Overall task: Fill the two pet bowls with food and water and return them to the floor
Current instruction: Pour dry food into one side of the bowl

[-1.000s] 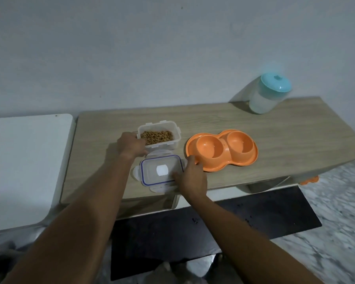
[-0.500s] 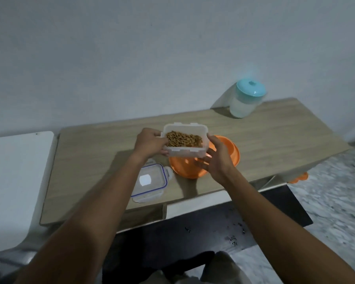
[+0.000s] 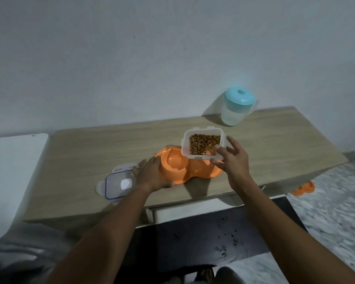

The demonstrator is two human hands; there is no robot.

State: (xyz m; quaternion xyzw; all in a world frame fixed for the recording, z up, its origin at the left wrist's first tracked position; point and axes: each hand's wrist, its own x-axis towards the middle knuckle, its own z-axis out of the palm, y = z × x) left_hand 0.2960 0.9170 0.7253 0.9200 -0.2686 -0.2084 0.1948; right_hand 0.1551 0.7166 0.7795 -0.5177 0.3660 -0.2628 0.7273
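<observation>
An orange double pet bowl [image 3: 173, 168] sits on the wooden table [image 3: 86, 152] near its front edge; its left cup is empty. My right hand [image 3: 231, 160] holds a clear box of brown kibble [image 3: 203, 145] tilted above the bowl's right cup, which the box hides. My left hand [image 3: 150, 175] rests on the bowl's left rim. A clear jug with a teal lid [image 3: 236, 108] holding water stands at the back right by the wall.
The box's clear lid [image 3: 118, 184] with a blue seal lies flat left of the bowl. A second orange bowl [image 3: 302, 188] shows on the marble floor under the table's right end. A white surface [image 3: 10, 171] adjoins the table's left. Dark mat below.
The kibble box has passed from both hands to my right hand alone and moved right over the bowl's right cup. My left hand has dropped to the bowl's left rim.
</observation>
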